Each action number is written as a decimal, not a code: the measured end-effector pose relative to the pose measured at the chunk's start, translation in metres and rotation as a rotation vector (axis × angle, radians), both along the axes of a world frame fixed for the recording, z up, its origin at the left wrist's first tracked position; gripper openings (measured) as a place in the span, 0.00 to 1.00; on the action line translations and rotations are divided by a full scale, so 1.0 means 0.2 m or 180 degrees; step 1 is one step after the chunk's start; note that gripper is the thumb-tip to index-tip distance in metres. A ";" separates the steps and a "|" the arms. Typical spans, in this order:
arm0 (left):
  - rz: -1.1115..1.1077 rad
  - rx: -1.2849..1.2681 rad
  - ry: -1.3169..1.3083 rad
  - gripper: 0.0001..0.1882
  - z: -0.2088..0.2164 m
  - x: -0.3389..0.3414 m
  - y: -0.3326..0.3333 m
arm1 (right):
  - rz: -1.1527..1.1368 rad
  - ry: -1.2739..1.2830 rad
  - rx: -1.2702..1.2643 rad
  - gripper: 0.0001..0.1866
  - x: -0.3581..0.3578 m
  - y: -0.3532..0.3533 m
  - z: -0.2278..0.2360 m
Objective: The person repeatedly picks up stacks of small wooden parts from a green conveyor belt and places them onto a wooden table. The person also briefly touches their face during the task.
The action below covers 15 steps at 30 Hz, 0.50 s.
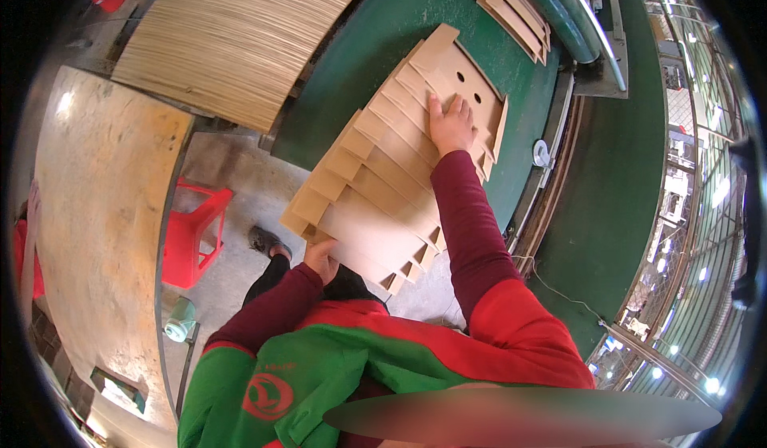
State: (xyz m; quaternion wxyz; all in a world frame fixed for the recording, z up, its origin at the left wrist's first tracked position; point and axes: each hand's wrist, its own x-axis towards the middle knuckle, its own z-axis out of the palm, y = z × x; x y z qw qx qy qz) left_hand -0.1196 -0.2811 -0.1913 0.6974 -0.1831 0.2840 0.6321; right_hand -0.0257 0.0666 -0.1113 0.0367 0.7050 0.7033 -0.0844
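A fanned row of overlapping brown cardboard box blanks (391,176) lies slantwise on the green work surface (511,120), and its near end juts out over the floor toward my body. Two dark oval holes show in the farthest blank. My right hand (453,127) rests on top near those holes, with its fingers stretched out and apart. At the near left corner my left hand (321,261) grips the edge of the lowest blanks, thumb on top; its other fingers are hidden underneath.
A tall stack of corrugated sheets (240,33) stands at the far left. More folded cardboard pieces (515,17) lie beside a green roller (559,13) at the back. Left are a wooden tabletop (104,208) and a red stool (192,232). A white roll (541,153) sits by the right rail.
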 end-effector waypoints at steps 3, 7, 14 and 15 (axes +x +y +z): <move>-0.0331 0.0669 0.0146 0.19 0.27 -0.12 -0.02 | 0.0151 -0.0125 -0.0240 0.48 0.00 -0.03 0.12; -0.0447 0.1046 0.0444 0.21 0.65 -0.07 0.26 | 0.0878 0.0382 -0.0702 0.51 0.12 0.23 0.34; 0.0121 0.0315 0.0912 0.26 0.96 0.19 1.13 | 0.1196 0.0752 -0.0906 0.42 0.38 0.79 0.61; 0.0049 -0.0026 0.0979 0.28 0.96 0.23 1.26 | 0.1201 0.0739 -0.0674 0.41 0.39 0.83 0.62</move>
